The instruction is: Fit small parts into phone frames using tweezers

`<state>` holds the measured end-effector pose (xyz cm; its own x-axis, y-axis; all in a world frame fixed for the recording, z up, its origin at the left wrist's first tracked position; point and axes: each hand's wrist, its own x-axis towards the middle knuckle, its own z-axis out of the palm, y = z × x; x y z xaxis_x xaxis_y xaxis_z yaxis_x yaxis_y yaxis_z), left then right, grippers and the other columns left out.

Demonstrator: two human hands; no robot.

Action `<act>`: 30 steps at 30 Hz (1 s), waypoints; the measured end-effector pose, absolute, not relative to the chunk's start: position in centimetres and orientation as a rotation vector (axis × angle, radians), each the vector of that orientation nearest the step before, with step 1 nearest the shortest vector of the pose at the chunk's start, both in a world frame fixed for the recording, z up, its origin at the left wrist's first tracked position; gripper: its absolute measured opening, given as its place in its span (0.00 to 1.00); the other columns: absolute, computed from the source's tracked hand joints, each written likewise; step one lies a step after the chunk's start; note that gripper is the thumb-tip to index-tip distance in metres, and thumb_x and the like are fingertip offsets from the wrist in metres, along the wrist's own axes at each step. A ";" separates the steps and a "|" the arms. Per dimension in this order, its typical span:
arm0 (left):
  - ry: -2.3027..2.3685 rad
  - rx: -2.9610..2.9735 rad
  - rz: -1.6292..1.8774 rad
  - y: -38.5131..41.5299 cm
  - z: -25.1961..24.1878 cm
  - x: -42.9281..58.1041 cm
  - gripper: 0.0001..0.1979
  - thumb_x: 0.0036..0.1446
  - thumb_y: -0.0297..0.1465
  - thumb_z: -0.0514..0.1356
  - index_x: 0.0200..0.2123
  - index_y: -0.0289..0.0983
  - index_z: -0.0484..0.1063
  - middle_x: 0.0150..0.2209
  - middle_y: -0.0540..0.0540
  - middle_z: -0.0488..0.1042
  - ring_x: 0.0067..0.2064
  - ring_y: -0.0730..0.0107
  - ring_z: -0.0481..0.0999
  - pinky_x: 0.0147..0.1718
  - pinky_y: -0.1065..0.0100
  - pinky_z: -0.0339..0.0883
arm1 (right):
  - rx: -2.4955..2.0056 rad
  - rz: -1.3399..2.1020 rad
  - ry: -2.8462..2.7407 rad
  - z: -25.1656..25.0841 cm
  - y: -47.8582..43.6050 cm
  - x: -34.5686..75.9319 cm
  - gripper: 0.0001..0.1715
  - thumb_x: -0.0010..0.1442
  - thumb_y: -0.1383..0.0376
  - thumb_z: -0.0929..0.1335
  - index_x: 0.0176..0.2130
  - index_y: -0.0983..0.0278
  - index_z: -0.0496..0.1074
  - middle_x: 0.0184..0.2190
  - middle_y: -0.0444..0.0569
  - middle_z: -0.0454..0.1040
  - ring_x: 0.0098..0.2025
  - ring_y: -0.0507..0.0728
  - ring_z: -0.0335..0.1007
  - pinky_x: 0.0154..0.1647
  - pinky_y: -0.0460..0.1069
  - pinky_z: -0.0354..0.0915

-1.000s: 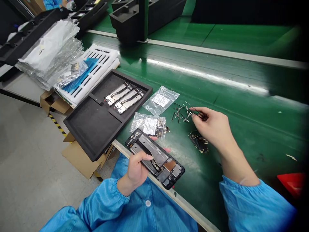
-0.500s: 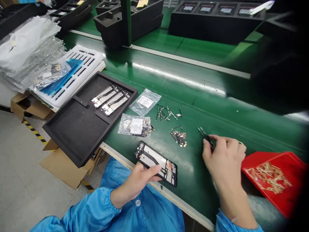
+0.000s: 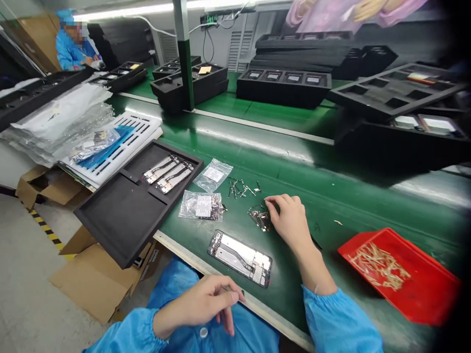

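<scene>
Positions are read as on a dial centred on the phone frame (image 3: 241, 257), 12 o'clock pointing away from the wearer.

The phone frame lies flat on the green table (image 3: 360, 206), open side up and near the front edge. No hand touches it.

Right hand (image 3: 290, 223): at 1 o'clock from the frame, palm down, fingers bent. The tips of thumb and forefinger rest on a pile of small parts (image 3: 259, 218) at 12 o'clock. Whether a part is pinched cannot be told.

Left hand (image 3: 206, 304): at 7 o'clock, off the table and over the blue coat. The fingers hang loosely curled, with the thumb against the forefinger. A small dark speck shows at the tips, and whether it is gripped cannot be told.

Surroundings:
- Scattered metal pins (image 3: 241, 188) lie at 12 o'clock, beyond the pile.
- Two clear bags lie apart from each other. The labelled bag (image 3: 200, 205) is at 10 o'clock and the second bag (image 3: 212, 174) is at 11 o'clock.
- A black foam tray (image 3: 121, 220) at 9 to 10 o'clock overhangs the table edge. More frames (image 3: 167, 174) sit in its far compartment.
- A red tray (image 3: 423, 299) at 3 o'clock holds gold-coloured strips.
- A person in blue (image 3: 73, 46) is far off at 10 o'clock.
</scene>
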<state>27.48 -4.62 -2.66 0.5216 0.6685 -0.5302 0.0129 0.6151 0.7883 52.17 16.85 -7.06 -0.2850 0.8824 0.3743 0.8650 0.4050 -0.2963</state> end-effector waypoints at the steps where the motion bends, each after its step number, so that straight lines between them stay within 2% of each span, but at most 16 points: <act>1: 0.976 0.862 0.454 -4.6 -2.7 27.6 0.29 0.67 0.56 0.61 0.50 0.35 0.77 0.21 0.50 0.76 0.23 0.70 0.75 0.25 0.74 0.62 | -1.489 0.061 -2.177 -7.2 17.2 52.6 0.15 0.78 0.60 0.63 0.43 0.60 0.77 0.40 0.54 0.78 0.44 0.66 0.67 0.44 0.57 0.61; 4: 1.023 0.921 0.480 -4.5 -2.5 28.2 0.33 0.65 0.60 0.60 0.49 0.34 0.76 0.20 0.51 0.73 0.19 0.71 0.71 0.22 0.74 0.62 | -1.475 0.085 -2.172 -7.4 17.1 53.1 0.14 0.78 0.60 0.63 0.42 0.60 0.77 0.41 0.55 0.78 0.45 0.65 0.68 0.45 0.57 0.63; 7: 1.066 0.959 0.496 -4.3 -2.3 29.0 0.34 0.63 0.62 0.62 0.48 0.35 0.76 0.22 0.50 0.75 0.19 0.73 0.69 0.21 0.73 0.64 | -1.425 0.096 -2.228 -7.4 16.8 52.9 0.14 0.78 0.62 0.63 0.47 0.60 0.78 0.45 0.55 0.77 0.47 0.64 0.69 0.46 0.57 0.64; 12: 1.074 0.986 0.552 -4.7 -2.2 30.3 0.37 0.62 0.64 0.62 0.49 0.33 0.77 0.25 0.47 0.77 0.22 0.72 0.70 0.26 0.71 0.66 | -1.395 0.084 -2.316 -7.4 17.5 52.2 0.11 0.76 0.60 0.67 0.51 0.58 0.78 0.48 0.56 0.75 0.49 0.65 0.66 0.47 0.57 0.63; 15: 1.079 0.988 0.573 -5.2 -2.5 30.5 0.38 0.62 0.65 0.62 0.49 0.32 0.78 0.26 0.45 0.78 0.25 0.71 0.72 0.29 0.70 0.67 | -1.374 0.084 -2.367 -7.6 18.4 51.6 0.11 0.77 0.60 0.66 0.46 0.59 0.77 0.46 0.56 0.75 0.48 0.65 0.65 0.46 0.57 0.62; 18: 1.076 0.981 0.557 -5.3 -2.8 30.1 0.38 0.62 0.64 0.63 0.50 0.32 0.79 0.28 0.44 0.78 0.29 0.69 0.74 0.34 0.68 0.70 | -1.367 0.076 -2.377 -7.6 19.4 50.9 0.16 0.78 0.59 0.63 0.42 0.61 0.77 0.43 0.57 0.75 0.47 0.65 0.64 0.46 0.57 0.61; 22: 1.109 1.030 0.576 -4.9 -2.6 28.7 0.36 0.65 0.61 0.63 0.51 0.32 0.81 0.30 0.42 0.80 0.31 0.67 0.76 0.36 0.67 0.71 | -1.370 0.063 -2.350 -7.1 20.3 50.3 0.20 0.78 0.61 0.60 0.48 0.60 0.80 0.44 0.57 0.76 0.48 0.65 0.64 0.45 0.58 0.60; 26: 1.136 1.061 0.622 -4.5 -2.2 27.1 0.34 0.67 0.60 0.62 0.51 0.32 0.80 0.31 0.41 0.82 0.31 0.67 0.77 0.37 0.67 0.71 | -1.406 0.044 -2.299 -5.9 19.7 51.2 0.20 0.77 0.64 0.60 0.55 0.61 0.79 0.50 0.59 0.77 0.51 0.67 0.64 0.46 0.60 0.59; 30: 1.128 1.029 0.674 -3.9 -2.0 26.2 0.35 0.67 0.60 0.62 0.51 0.31 0.79 0.32 0.41 0.83 0.31 0.67 0.78 0.36 0.67 0.71 | -1.369 0.117 -2.337 -5.3 17.2 51.6 0.16 0.77 0.60 0.63 0.46 0.60 0.78 0.45 0.56 0.77 0.48 0.65 0.66 0.46 0.58 0.60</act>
<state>26.23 -3.87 -2.03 0.3193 0.8594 -0.3994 0.0558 0.4037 0.9132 51.56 17.17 -5.32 -0.4220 0.8489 0.3184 0.8128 0.5098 -0.2818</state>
